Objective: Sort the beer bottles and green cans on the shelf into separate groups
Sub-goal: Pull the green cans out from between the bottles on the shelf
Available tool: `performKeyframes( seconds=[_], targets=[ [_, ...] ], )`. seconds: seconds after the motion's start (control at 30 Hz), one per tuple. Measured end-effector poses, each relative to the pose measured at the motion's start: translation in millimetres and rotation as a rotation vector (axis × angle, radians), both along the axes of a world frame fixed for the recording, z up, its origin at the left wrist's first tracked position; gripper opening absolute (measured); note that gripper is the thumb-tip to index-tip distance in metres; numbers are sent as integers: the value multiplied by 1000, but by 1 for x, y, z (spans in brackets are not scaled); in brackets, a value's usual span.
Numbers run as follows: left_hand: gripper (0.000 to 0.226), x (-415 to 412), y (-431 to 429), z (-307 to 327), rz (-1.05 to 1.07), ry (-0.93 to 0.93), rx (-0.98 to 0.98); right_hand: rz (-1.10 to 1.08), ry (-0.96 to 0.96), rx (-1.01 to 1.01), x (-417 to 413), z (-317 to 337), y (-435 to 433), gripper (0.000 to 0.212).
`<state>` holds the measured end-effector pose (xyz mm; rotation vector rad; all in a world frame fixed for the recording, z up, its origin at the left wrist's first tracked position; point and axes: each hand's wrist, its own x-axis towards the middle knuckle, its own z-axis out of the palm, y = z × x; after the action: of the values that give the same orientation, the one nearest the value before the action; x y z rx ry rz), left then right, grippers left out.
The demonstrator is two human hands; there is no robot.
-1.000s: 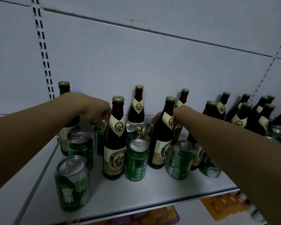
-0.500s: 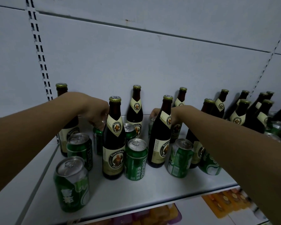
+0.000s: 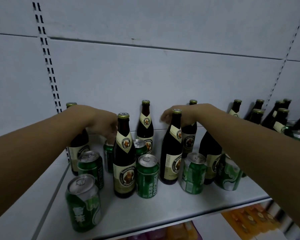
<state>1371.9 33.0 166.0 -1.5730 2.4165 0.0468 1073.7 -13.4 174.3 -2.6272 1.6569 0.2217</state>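
– Cans at the edge first?
– Yes. The nearest can (image 3: 83, 203) stands at the left front of the shelf (image 3: 145, 215), and a second can (image 3: 91, 168) is just behind it.
– And in the middle?
– The front bottle (image 3: 124, 163) stands upright, with the Tsingtao can (image 3: 147, 177) just beside it on the right. Next come the middle bottle (image 3: 171, 153), the right can (image 3: 194, 174) and the outer can (image 3: 229, 174), which is partly covered by the right forearm. So bottles and cans are mixed there.
– What about the hands?
– The left hand (image 3: 102, 123) reaches past the front bottle. Its fingers curl down over the top of the rear can (image 3: 108, 153) and grasp it by the rim while it stands on the shelf. The left bottle (image 3: 78, 149) is mostly hidden behind that forearm.
– And the right?
– The right hand (image 3: 178, 116) is raised behind the cap of the middle bottle with its fingers bent. I cannot tell whether it holds anything, because the bottle's neck covers it.
– What is farther back?
– A small can (image 3: 140, 147) sits behind the front bottle, and the back bottle (image 3: 145, 125) stands against the back panel (image 3: 163, 75). A bottle group (image 3: 267, 115) is clustered at the far right, well apart from the left cans.
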Motion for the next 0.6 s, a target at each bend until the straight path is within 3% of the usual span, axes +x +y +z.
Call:
performKeyframes(
  seconds=[0.17,0.27,0.43,0.6],
  targets=[
    [26,6,9,52,-1,131,-253,32,-190,-179,-8,45,18,47],
    [40,4,20,80,-2,216,-480,38,-274,-270,-9,69,35,53],
    [84,-16,48,97,-40,225,-463,-4,-262,-303,-5,90,80,78],
    [105,-28,63,82,-183,164,-514,-43,-244,-305,-8,82,128,94]
  ],
)
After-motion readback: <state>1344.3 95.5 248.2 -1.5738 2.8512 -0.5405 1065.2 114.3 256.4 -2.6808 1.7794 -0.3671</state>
